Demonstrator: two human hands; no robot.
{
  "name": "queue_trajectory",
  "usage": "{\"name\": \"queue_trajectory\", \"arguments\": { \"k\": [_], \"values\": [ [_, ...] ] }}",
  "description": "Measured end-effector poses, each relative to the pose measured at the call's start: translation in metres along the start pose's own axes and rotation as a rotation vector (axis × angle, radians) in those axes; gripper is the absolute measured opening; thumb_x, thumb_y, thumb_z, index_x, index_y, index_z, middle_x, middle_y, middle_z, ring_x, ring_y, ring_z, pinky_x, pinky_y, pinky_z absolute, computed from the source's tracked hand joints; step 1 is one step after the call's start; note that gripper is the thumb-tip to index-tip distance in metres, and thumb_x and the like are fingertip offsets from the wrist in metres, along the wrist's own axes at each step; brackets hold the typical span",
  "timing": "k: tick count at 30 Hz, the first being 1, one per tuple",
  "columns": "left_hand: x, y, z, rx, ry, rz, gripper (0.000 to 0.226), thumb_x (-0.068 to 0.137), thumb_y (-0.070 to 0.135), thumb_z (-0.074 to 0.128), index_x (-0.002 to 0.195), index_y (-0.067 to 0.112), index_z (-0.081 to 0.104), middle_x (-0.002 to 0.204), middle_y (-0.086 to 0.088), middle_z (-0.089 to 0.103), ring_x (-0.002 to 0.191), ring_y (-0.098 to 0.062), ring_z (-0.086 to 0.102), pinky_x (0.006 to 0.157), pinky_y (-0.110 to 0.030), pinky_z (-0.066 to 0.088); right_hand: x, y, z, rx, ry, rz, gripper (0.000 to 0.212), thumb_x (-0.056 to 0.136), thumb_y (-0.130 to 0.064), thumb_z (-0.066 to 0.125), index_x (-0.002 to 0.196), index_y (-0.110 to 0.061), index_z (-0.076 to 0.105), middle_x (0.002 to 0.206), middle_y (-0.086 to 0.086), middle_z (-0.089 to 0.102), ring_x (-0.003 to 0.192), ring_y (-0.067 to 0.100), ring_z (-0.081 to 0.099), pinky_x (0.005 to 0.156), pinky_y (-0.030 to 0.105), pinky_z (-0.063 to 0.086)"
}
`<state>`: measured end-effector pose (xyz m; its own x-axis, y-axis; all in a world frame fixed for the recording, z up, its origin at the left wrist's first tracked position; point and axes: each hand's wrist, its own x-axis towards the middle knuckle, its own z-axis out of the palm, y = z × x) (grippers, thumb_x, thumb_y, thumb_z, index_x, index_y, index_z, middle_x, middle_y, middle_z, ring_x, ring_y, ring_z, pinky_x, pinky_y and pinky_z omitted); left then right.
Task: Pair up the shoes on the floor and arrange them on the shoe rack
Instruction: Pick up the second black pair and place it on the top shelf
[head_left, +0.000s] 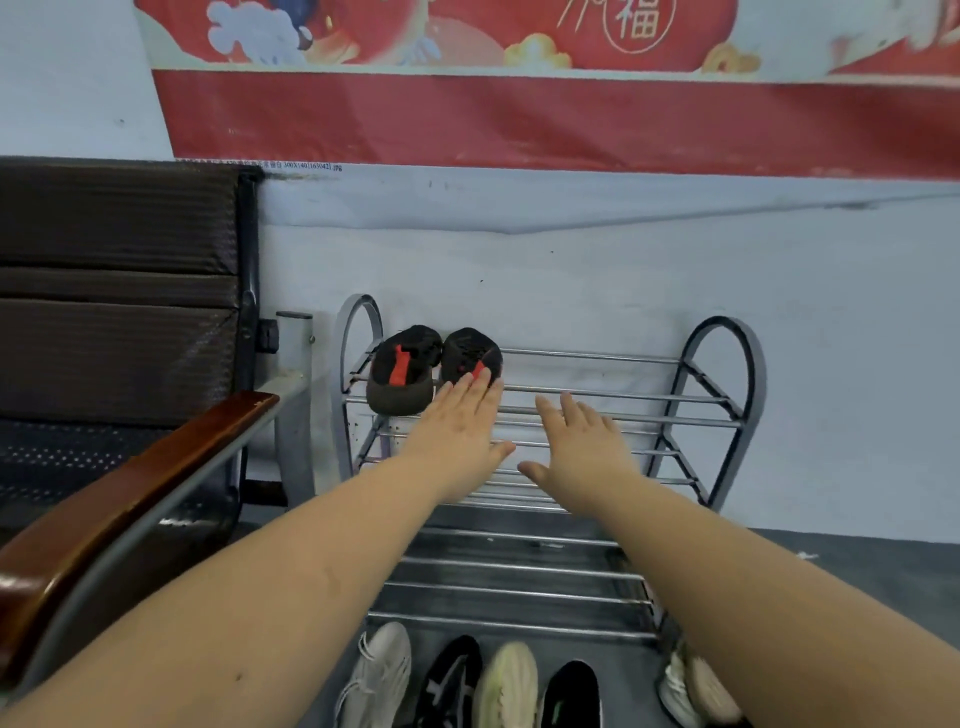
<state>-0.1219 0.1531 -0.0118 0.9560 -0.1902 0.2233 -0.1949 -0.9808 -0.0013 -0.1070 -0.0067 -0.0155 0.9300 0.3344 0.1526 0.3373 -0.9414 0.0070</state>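
Observation:
A metal shoe rack (613, 400) with several tiers stands against the wall. Two black shoes with red marks sit side by side on the left of its top tier: one (402, 371) and the other (467, 353). My left hand (457, 431) is flat with fingers stretched out, its fingertips touching the right black shoe. My right hand (582, 447) hovers open over the top tier, holding nothing. On the floor in front lie a white sneaker (376, 675), a black sneaker (452, 680), a pale yellow sneaker (506, 686), another black sneaker (571, 693), and a light sneaker (685, 691) partly hidden by my right arm.
A dark seat with a wooden armrest (135, 483) stands close on the left of the rack. A red banner (519, 114) hangs on the white wall behind. The lower tiers (519, 571) hold no shoes.

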Motion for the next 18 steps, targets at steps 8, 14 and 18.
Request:
{"name": "queue_trajectory", "arguments": {
  "k": [8, 14, 18],
  "values": [
    [-0.029, 0.097, 0.006, 0.063, -0.171, 0.155, 0.075, 0.095, 0.053, 0.028, 0.149, 0.012, -0.005, 0.158, -0.008, -0.008, 0.146, -0.023, -0.004, 0.119, -0.036, -0.002, -0.098, 0.079, 0.001, -0.009, -0.052, 0.109, 0.082, 0.091, -0.058, 0.040, 0.151, -0.021, -0.002, 0.159, 0.014, 0.001, 0.146, 0.030, 0.009, 0.118, 0.044, 0.015],
    [-0.038, 0.170, 0.030, 0.054, -0.215, 0.242, 0.076, 0.095, 0.053, 0.032, 0.150, 0.013, -0.002, 0.159, -0.009, -0.005, 0.146, -0.024, 0.000, 0.118, -0.037, -0.001, -0.159, 0.131, 0.025, 0.002, -0.108, 0.178, 0.082, 0.092, -0.057, 0.040, 0.151, -0.021, -0.004, 0.159, 0.015, 0.000, 0.146, 0.030, 0.010, 0.116, 0.043, 0.015],
    [-0.046, 0.208, 0.061, 0.021, -0.246, 0.292, 0.076, 0.094, 0.052, 0.033, 0.150, 0.012, -0.001, 0.159, -0.009, -0.003, 0.146, -0.024, 0.001, 0.117, -0.036, 0.000, -0.192, 0.167, 0.051, -0.016, -0.169, 0.214, 0.082, 0.092, -0.057, 0.039, 0.152, -0.022, -0.004, 0.159, 0.015, 0.000, 0.146, 0.030, 0.010, 0.116, 0.043, 0.014]
  ]
}}
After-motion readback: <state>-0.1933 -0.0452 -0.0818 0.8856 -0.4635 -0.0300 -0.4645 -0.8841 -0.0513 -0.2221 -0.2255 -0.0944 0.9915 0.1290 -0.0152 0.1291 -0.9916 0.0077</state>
